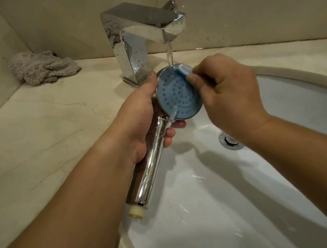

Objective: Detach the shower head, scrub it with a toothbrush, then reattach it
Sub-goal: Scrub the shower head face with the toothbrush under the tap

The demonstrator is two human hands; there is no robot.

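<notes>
A chrome shower head with a round blue nozzle face is held over the sink, free of any hose, its threaded end pointing toward me. My left hand grips it where the handle meets the head. My right hand holds a blue and white toothbrush, whose bristle end lies on the upper rim of the blue face. Most of the toothbrush handle is hidden in my fist. Water runs from the tap onto the head's top edge and trickles off its lower edge.
A chrome faucet stands behind the white oval sink, with its drain partly behind my right wrist. A crumpled grey cloth lies on the beige marble counter at the back left. A wall rises behind.
</notes>
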